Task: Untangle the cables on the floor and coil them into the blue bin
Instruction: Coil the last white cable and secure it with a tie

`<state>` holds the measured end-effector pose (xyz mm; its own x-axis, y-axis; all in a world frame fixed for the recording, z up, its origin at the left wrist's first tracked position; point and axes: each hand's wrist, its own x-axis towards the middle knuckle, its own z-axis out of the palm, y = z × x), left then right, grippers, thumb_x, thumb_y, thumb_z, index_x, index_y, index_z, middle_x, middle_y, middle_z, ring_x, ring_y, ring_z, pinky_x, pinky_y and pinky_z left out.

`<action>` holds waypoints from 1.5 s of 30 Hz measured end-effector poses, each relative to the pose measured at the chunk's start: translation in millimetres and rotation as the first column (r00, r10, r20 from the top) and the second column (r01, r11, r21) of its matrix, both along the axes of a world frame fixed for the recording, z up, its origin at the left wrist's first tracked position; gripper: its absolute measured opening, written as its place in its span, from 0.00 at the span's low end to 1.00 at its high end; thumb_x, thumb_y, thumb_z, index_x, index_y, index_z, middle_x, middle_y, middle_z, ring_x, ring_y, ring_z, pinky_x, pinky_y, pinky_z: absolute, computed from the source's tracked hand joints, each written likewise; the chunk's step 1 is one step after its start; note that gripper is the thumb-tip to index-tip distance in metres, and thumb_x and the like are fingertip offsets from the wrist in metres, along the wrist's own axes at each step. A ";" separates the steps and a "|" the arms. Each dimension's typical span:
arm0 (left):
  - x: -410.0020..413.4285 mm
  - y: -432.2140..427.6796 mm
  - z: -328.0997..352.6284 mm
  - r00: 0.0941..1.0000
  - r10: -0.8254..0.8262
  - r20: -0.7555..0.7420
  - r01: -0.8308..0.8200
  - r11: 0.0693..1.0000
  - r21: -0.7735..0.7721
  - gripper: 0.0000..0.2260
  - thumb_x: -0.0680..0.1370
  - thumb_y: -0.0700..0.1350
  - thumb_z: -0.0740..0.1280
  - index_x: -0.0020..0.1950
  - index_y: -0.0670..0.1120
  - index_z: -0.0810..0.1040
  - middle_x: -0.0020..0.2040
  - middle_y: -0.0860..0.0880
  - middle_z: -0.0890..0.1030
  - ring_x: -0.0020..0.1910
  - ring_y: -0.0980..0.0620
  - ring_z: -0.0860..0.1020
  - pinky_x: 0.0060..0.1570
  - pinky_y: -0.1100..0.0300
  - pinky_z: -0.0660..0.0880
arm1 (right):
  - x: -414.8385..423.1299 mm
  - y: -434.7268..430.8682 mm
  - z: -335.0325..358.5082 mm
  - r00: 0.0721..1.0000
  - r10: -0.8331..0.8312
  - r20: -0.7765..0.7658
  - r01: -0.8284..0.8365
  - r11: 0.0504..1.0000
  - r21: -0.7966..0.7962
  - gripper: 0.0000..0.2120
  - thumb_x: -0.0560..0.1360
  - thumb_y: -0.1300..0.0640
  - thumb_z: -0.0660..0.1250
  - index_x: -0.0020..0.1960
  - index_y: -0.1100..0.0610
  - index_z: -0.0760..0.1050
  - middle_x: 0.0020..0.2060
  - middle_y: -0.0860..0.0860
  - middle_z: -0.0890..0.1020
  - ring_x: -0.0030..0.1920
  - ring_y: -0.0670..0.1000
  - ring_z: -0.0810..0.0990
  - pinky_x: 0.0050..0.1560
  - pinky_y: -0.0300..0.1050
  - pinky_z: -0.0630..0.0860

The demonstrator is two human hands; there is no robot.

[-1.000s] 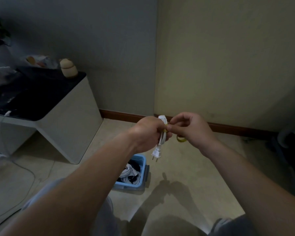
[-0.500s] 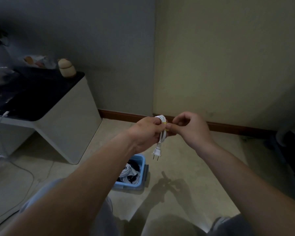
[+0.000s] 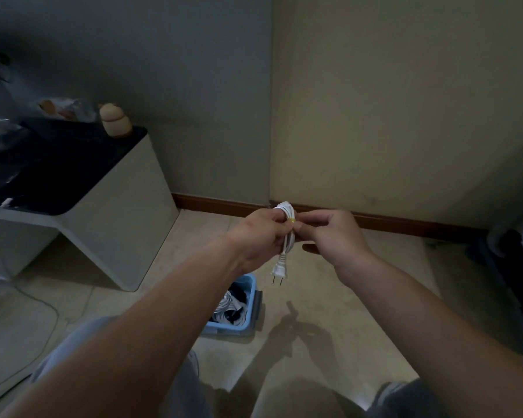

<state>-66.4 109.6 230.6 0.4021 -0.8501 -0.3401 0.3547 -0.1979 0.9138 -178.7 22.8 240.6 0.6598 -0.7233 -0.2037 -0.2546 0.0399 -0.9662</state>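
Left hand (image 3: 258,236) grips a coiled white power cord (image 3: 287,233) while right hand (image 3: 334,233) pinches its yellow band (image 3: 291,220), above the blue bin (image 3: 244,327).

Your tiled floor (image 3: 200,236) carries the blue bin (image 3: 228,329), which stands flat on the tiles. Left of the bin and behind it stands a white side table (image 3: 124,230). Farther left of the bin, a thin white cable (image 3: 47,306) trails across the floor.

Beige jar (image 3: 115,120) on dark-topped cabinet (image 3: 124,200)
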 end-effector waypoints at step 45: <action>-12.5 6.5 6.3 0.926 0.030 0.376 -0.081 0.989 0.121 0.06 0.77 0.33 0.64 0.44 0.32 0.80 0.36 0.43 0.75 0.39 0.47 0.72 0.42 0.51 0.69 | -3.1 -19.9 7.9 0.986 0.161 0.046 -0.167 0.970 0.178 0.06 0.69 0.68 0.76 0.43 0.62 0.80 0.30 0.52 0.80 0.30 0.47 0.78 0.35 0.38 0.77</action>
<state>-78.9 116.1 236.9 0.5663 -0.7808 -0.2639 0.0077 -0.3152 0.9490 -181.9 2.9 248.5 0.7742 -0.5580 -0.2988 -0.2423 0.1748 -0.9543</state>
